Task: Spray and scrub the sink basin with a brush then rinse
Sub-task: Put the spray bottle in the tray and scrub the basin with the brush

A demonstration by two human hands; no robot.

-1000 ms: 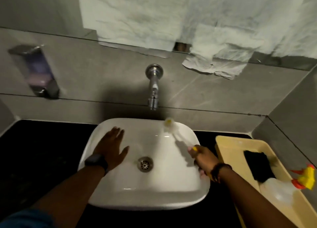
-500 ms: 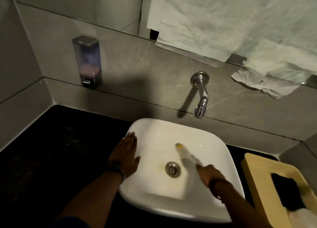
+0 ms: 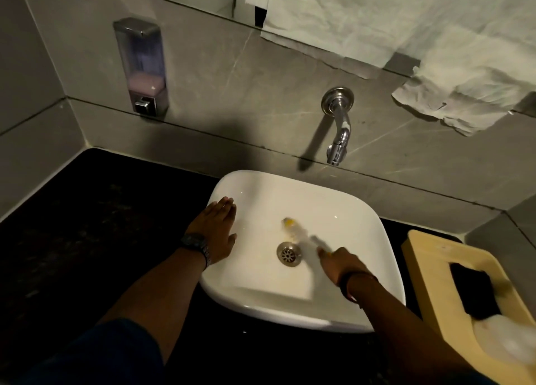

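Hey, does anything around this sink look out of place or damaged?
Yes: crumpled white paper covers the mirror above the faucet, and its lower right corner hangs torn and loose over the wall tiles.

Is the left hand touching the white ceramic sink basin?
Touching. The head view shows the left hand resting palm-down over the left rim of the white ceramic sink basin, with no gap visible.
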